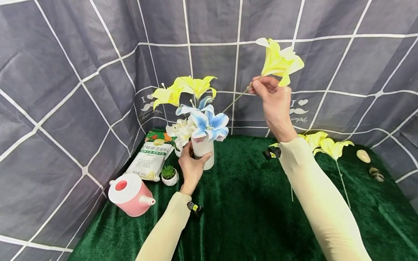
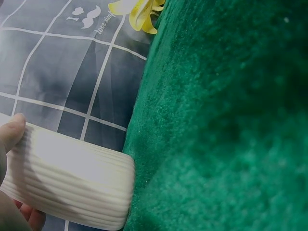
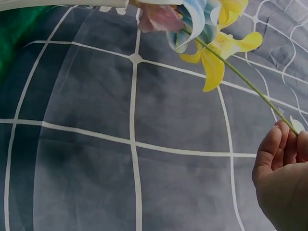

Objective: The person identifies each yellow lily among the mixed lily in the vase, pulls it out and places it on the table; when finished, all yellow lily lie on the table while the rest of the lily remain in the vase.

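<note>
A white ribbed vase (image 1: 208, 155) stands upright on the green cloth, filled with blue-and-white lilies (image 1: 210, 125), white flowers (image 1: 180, 131) and yellow lilies (image 1: 199, 87). My left hand (image 1: 193, 165) grips the vase's side, thumb and fingers around it; the left wrist view shows the ribbed vase (image 2: 72, 175) between them. Up to the right, my right hand (image 1: 272, 98) pinches a yellow lily (image 1: 281, 61) by its stem just below the bloom. That stem (image 3: 240, 77) slants down toward the vase, its lower end hidden behind the blue lily petals.
Left of the vase are a fertilizer bag (image 1: 148, 159), a small potted succulent (image 1: 169, 175) and a pink watering can (image 1: 130, 195). More yellow lilies (image 1: 334, 146) lie at the right, near a pale stone (image 1: 363, 156) and a striped stone (image 1: 376, 174). A grid-patterned curtain (image 1: 215, 29) hangs behind.
</note>
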Demonstrator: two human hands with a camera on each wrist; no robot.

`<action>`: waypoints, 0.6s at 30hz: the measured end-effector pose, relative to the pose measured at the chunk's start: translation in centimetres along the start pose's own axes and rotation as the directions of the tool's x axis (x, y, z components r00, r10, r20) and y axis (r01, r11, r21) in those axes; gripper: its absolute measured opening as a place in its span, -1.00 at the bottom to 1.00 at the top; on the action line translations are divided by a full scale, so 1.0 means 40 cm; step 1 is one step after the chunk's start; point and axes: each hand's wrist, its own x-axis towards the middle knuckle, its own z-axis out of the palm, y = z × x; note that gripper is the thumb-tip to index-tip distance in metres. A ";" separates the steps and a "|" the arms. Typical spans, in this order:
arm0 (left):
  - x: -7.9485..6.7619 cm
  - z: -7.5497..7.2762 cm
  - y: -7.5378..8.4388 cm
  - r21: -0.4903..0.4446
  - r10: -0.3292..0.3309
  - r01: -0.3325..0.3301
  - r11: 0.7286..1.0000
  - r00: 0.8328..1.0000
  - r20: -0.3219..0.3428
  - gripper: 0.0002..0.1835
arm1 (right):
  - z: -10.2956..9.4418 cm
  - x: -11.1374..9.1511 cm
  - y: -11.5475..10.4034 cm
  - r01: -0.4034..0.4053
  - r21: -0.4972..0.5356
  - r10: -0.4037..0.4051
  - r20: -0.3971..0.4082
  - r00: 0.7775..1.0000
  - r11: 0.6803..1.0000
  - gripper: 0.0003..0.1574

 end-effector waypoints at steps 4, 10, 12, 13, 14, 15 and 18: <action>0.001 -0.002 -0.001 -0.010 -0.001 0.001 1.000 1.000 0.007 -0.14 | -0.007 -0.006 0.001 0.020 0.027 -0.020 -0.007 1.000 0.999 -0.96; 0.002 0.000 -0.004 -0.011 0.006 -0.006 1.000 1.000 0.007 -0.14 | 0.012 -0.006 0.012 0.068 0.033 -0.068 -0.007 0.998 0.997 -0.94; 0.001 0.001 -0.004 -0.009 0.009 -0.009 1.000 1.000 0.006 -0.14 | 0.016 -0.008 0.013 0.100 0.017 -0.100 -0.006 0.995 0.995 -0.94; 0.001 0.001 -0.004 -0.009 0.011 -0.011 1.000 1.000 0.005 -0.14 | 0.016 -0.010 0.013 0.116 0.013 -0.116 -0.009 0.993 0.993 -0.92; 0.000 0.001 -0.004 -0.009 0.011 -0.011 1.000 1.000 0.006 -0.14 | 0.015 -0.011 0.011 0.132 0.012 -0.132 -0.014 0.991 0.991 -0.90; 0.000 0.002 -0.004 -0.007 0.012 -0.012 1.000 1.000 0.005 -0.15 | 0.012 -0.013 0.009 0.150 0.015 -0.150 -0.017 0.989 0.989 -0.88; 0.000 0.001 -0.004 -0.006 0.016 -0.016 1.000 1.000 0.001 -0.15 | -0.002 -0.015 -0.005 0.182 0.067 -0.180 -0.041 0.983 0.981 -0.82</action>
